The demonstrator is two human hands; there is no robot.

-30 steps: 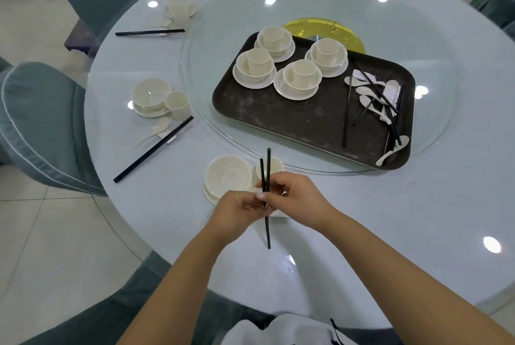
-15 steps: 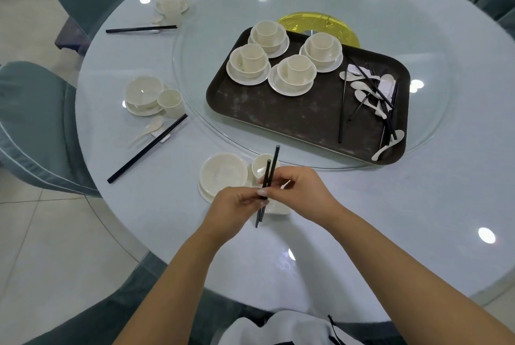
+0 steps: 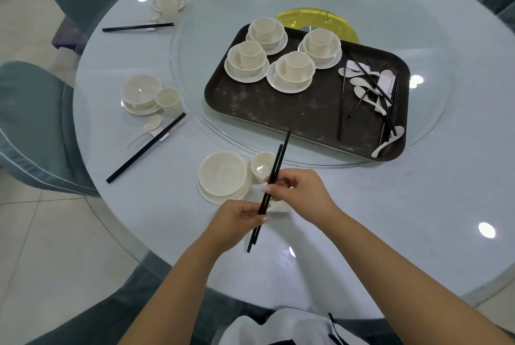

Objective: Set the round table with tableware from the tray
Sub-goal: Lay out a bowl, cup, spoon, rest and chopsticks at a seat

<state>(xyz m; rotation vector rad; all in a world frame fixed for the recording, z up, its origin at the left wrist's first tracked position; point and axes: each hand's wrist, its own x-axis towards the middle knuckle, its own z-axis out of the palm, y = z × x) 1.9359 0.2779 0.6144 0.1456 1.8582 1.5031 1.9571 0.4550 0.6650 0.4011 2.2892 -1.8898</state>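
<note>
Glass turntable (image 3: 195,71) tops the round table (image 3: 418,205); teal chairs (image 3: 30,121), seemingly fabric-covered, ring it.

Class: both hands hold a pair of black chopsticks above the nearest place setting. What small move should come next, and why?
Probably lower the chopsticks, held by the left hand and right hand, onto the table just right of the cup. The finished setting's chopsticks lie that way.
</note>
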